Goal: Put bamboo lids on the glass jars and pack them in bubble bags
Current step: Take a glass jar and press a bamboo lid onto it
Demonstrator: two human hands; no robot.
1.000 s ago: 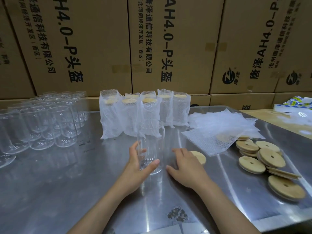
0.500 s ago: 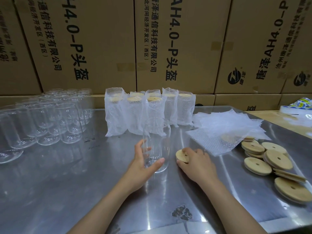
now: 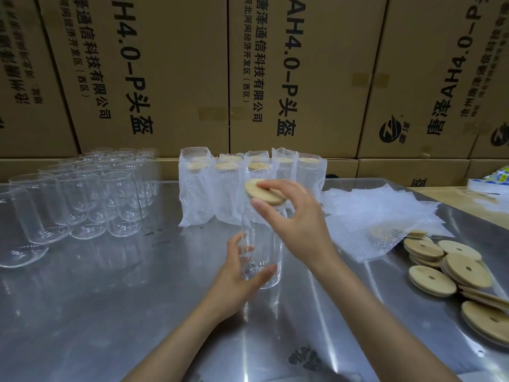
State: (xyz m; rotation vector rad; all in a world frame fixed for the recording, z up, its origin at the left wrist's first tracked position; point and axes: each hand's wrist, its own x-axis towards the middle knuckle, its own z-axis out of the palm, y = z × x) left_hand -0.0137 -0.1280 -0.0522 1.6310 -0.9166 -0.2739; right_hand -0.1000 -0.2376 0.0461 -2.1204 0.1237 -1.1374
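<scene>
A clear glass jar [image 3: 263,252] stands upright on the steel table [image 3: 110,312] in the middle. My left hand [image 3: 237,277] grips its lower part. My right hand [image 3: 296,219] pinches a round bamboo lid [image 3: 261,190] and holds it tilted right at the jar's mouth. Behind stand several jars with lids packed in bubble bags [image 3: 228,188]. Loose bamboo lids [image 3: 451,268] lie in a pile at the right. A stack of flat bubble bags [image 3: 385,216] lies right of the jar.
Several bare glass jars [image 3: 82,199] stand in rows at the left. Tall cardboard boxes [image 3: 275,78] form a wall behind the table. A roll of printed tape [image 3: 495,179] lies on a wooden surface at the far right.
My right hand has picked the bamboo lid off the table and raised it to the jar's mouth. My left hand has kept its hold on the jar.
</scene>
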